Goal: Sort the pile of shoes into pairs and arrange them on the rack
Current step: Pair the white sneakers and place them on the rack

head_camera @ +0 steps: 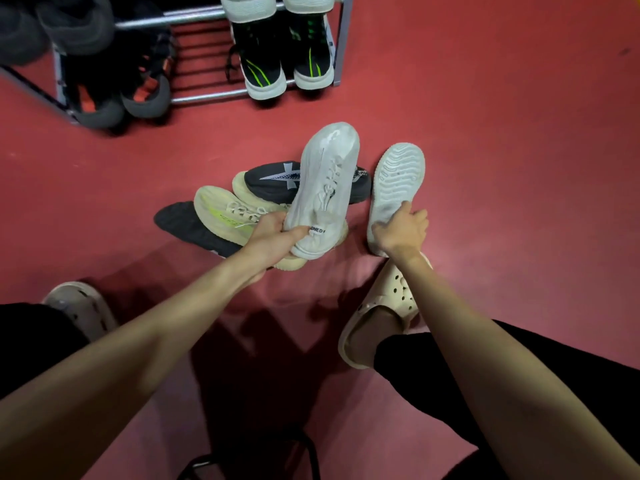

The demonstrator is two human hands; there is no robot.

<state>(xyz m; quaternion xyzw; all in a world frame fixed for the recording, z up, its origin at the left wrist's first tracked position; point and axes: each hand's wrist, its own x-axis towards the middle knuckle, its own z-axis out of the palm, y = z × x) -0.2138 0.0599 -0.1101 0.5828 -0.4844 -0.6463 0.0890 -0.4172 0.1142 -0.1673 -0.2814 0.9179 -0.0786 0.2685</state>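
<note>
My left hand (277,233) grips the heel of a white sneaker (329,181), lifted toe-forward above the pile. My right hand (401,232) holds a second white sneaker (396,178) by its heel end, sole turned up, on the floor to the right. Left on the floor are a cream sneaker with a yellow stripe (221,213), a black sneaker with a white star mark (273,180) and a dark shoe (187,223) partly under the cream one. The metal shoe rack (341,46) stands at the top.
On the rack sit black shoes with green stripes (263,64), black shoes with orange (117,95), dark grey shoes at upper left and white ones on the shelf above. My feet wear beige clogs (381,313) on the red floor. A black stool frame (249,455) is below me.
</note>
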